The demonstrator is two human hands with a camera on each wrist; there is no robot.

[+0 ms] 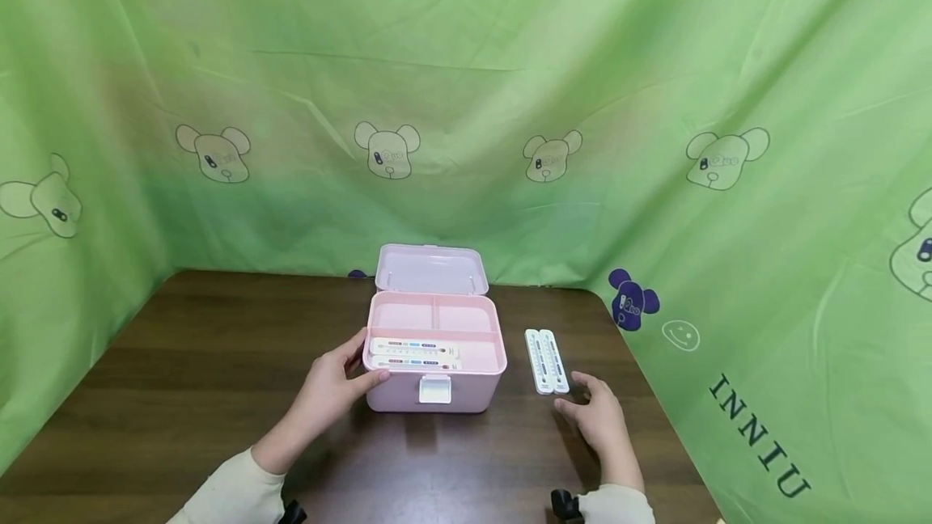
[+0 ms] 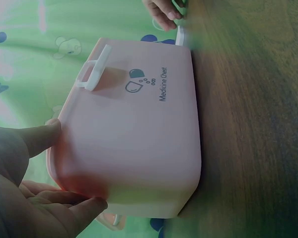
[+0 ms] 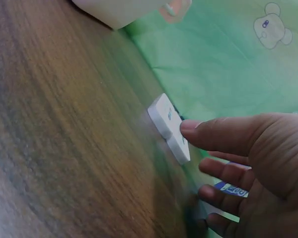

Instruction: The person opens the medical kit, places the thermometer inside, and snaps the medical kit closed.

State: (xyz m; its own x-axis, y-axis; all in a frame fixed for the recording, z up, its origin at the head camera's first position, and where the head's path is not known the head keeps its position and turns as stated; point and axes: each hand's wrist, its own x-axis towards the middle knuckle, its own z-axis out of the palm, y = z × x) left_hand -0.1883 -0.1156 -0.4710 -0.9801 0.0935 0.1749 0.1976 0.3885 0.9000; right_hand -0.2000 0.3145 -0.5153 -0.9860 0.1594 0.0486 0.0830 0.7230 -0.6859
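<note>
A pink medicine chest [image 1: 393, 393] stands on the table with its lid tipped back. My left hand [image 1: 328, 386] grips its front left corner, thumb at the front rim and fingers along the left side. Two white strip thermometers [image 1: 415, 351] with printed scales lie in the chest's long front compartment. Right of the chest, two more white thermometers [image 1: 547, 362] lie side by side on the table. My right hand [image 1: 600, 419] hovers at their near end, thumb and fingers spread apart and holding nothing. In the right wrist view the thumb [image 3: 213, 133] overlaps one thermometer.
The raised lid [image 1: 432, 269] leans toward the green curtain [image 1: 451, 200] that surrounds the brown table [image 1: 240, 338]. Two smaller compartments [image 1: 402, 315] sit at the back of the chest. A white latch [image 1: 435, 390] projects from its front. The table's right edge runs beyond the loose thermometers.
</note>
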